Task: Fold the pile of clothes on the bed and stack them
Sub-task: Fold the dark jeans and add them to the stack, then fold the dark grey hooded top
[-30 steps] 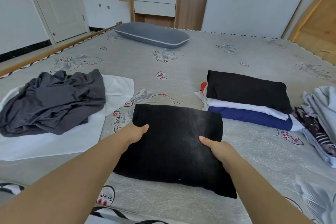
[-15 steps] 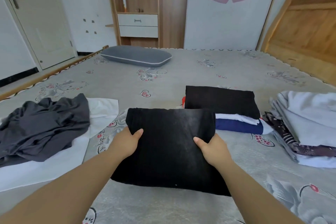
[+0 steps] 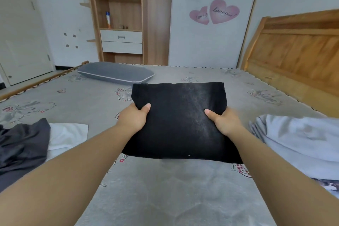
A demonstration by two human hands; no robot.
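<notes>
Folded black garment (image 3: 180,121) — one piece, a flat near-square packet, held up off the bed (image 3: 165,198) in the middle of the view, its far edge tipped upward.

Left hand (image 3: 133,118) — grips the garment's left edge, thumb on the top face, fingers tucked underneath (out of sight).

Right hand (image 3: 226,122) — grips the garment's right edge in the same way, thumb on top, fingers hidden below.

Bed — grey cover printed with flowers and small hearts; lies under the garment and runs back to the far wall.

Dark grey clothing (image 3: 20,148) — a crumpled heap on the bed, well to the left of the garment.

White cloth (image 3: 67,134) — spread flat on the bed, touching the heap's right side and partly beneath it, left of the garment.

Pale grey-blue clothes (image 3: 300,137) — a stack on the bed to the right of the garment; a patterned piece (image 3: 326,185) shows at its near edge.

Grey pillow (image 3: 115,73) — beyond the garment, to its left, near the bed's far edge.

Wooden headboard (image 3: 297,51) — beyond the garment, to its right.

Shelf unit (image 3: 121,24) — against the wall beyond the garment, with two white drawers and two bottles on its shelves.

Pink heart stickers (image 3: 214,13) — on the wall beyond the garment.
</notes>
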